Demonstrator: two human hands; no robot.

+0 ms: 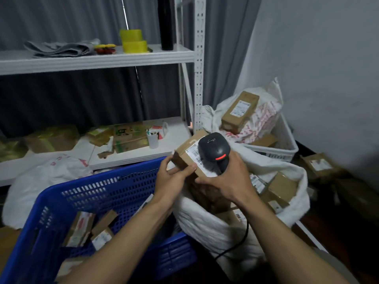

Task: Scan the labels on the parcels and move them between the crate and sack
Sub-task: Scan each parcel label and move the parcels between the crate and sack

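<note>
My left hand (173, 177) grips a brown cardboard parcel (185, 154) with a white label, held above the gap between crate and sack. My right hand (227, 177) holds a black corded barcode scanner (213, 149) with its head over the label and a red light glowing on it. The blue perforated crate (67, 193) sits at lower left with a few parcels inside. The white sack (207, 220) stands open at right, holding several brown parcels (283, 187).
A white crate (287, 138) behind the sack holds another sack with a long brown box (240, 109). White metal shelving (98, 58) carries tape rolls, folded cloth and boxes. More parcels lie on the floor at right near the wall.
</note>
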